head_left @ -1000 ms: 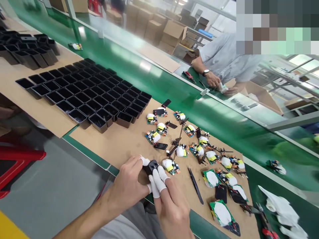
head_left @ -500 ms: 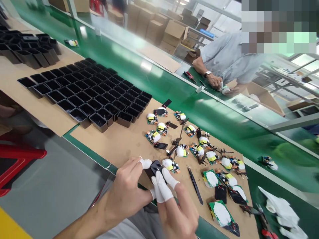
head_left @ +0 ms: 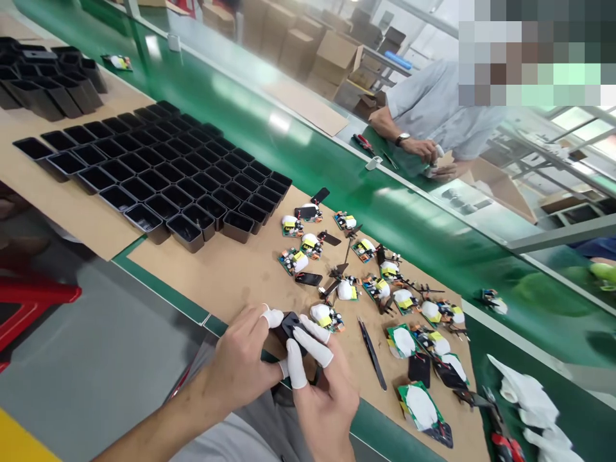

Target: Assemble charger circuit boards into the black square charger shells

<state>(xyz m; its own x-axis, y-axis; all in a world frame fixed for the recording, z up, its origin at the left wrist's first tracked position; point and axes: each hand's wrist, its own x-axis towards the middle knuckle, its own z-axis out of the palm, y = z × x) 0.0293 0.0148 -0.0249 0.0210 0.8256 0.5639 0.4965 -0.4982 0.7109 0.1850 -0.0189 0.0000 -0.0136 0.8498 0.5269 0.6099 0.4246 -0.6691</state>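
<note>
Between my hands, at the near edge of the cardboard sheet, is a small black plastic case (head_left: 289, 325). My left hand (head_left: 245, 350), in white finger cots, grips its left side between fingers and thumb. On the top and right side of the case rest the white-cotted fingers of my right hand (head_left: 323, 385). The fingers hide the lower part of the case. Just beyond it lies a circuit board with a white blob and yellow tape (head_left: 325, 316). Black tweezers (head_left: 372, 353) lie to the right of my right hand.
Rows of open black cases (head_left: 163, 170) stand at left, more (head_left: 52, 83) behind. Several circuit boards (head_left: 418, 405) lie on the cardboard sheet (head_left: 216, 273). Red-handled pliers (head_left: 503, 430) and white cloth (head_left: 529, 398) lie at right. Beyond the green belt (head_left: 327, 160), a co-worker's hands (head_left: 436, 160) handle something small.
My right hand has shifted left and its fingers have changed position on the black case. My left hand keeps its hold. The whole view has shifted slightly.
</note>
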